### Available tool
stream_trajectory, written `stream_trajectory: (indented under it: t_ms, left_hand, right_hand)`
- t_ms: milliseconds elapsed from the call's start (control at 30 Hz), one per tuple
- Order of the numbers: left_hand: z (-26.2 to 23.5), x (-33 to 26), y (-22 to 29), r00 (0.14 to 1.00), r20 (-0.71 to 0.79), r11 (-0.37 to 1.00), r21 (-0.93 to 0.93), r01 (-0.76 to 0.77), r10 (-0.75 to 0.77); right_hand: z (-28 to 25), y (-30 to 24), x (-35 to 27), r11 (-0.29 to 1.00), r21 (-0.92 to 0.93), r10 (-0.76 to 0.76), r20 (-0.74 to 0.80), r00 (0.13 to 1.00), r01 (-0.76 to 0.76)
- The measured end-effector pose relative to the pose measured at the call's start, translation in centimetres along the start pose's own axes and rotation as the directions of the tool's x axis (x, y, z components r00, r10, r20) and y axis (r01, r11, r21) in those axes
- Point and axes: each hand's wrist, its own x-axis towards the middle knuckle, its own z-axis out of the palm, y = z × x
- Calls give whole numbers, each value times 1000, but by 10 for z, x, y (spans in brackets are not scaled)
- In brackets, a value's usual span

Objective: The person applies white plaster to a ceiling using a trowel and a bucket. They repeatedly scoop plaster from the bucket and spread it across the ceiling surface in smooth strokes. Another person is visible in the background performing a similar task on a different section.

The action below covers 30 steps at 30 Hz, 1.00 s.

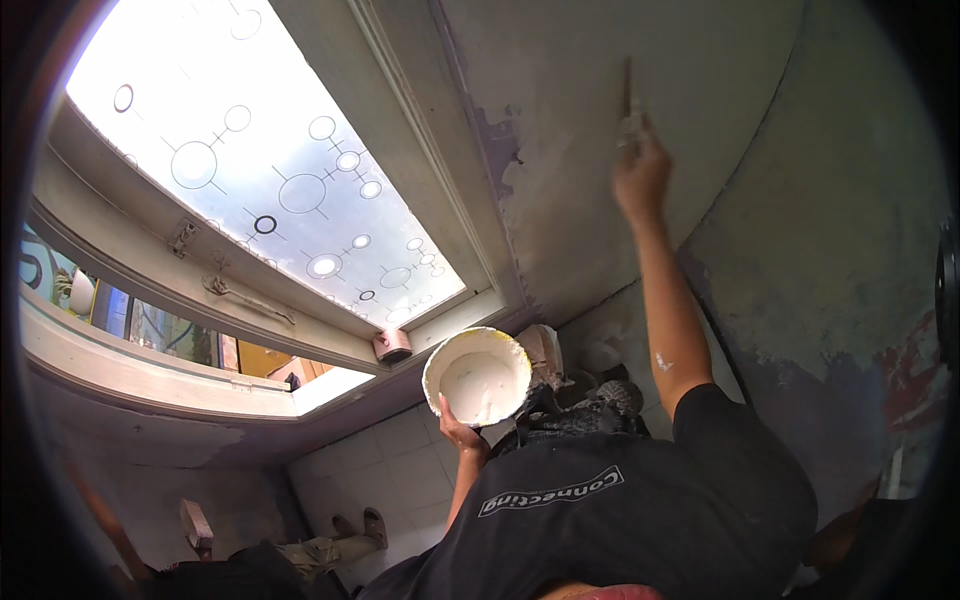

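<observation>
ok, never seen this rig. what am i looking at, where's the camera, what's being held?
There is no machine here: a person works with bare hands. The single picture comes from a fisheye camera on their head, so straight edges bend. The black shirt at the bottom is their own. The left hand grips a white bowl of pale paste from below. The right hand is raised, its fingers closed on a thin tool held against the patchy wall. On the left is a frosted window, and below it a tiled floor.
</observation>
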Motion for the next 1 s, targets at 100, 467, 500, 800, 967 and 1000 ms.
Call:
stream_trajectory:
  t_ms: [100,467,500,800,967,1000]
  left_hand:
    - [0,-1,2,1000,-8,999,26,19,-19]
    - [-3,3,2,1000,9,1000,-2,-12,12]
    - [-4,3,1,1000,15,1000,2,2,-2]
    - [-4,2,-3,1000,21,1000,1,-9,9]
    - [-3,-7,1,999,-42,999,27,-32,33]
    - [-2,-8,3,998,-46,998,34,-43,45]
  right_hand:
    - [30,-12,-63,989,-12,-149,107,983,151]
    - [-9,28,-74,981,71,-189,111,976,182]
    - [-10,27,-43,985,40,-170,-3,985,170]
    - [48,-6,-117,950,107,-311,210,927,294]
    - [25,23,-219,970,207,-220,520,825,128]
    - [18,31,-218,980,189,-147,510,848,56]
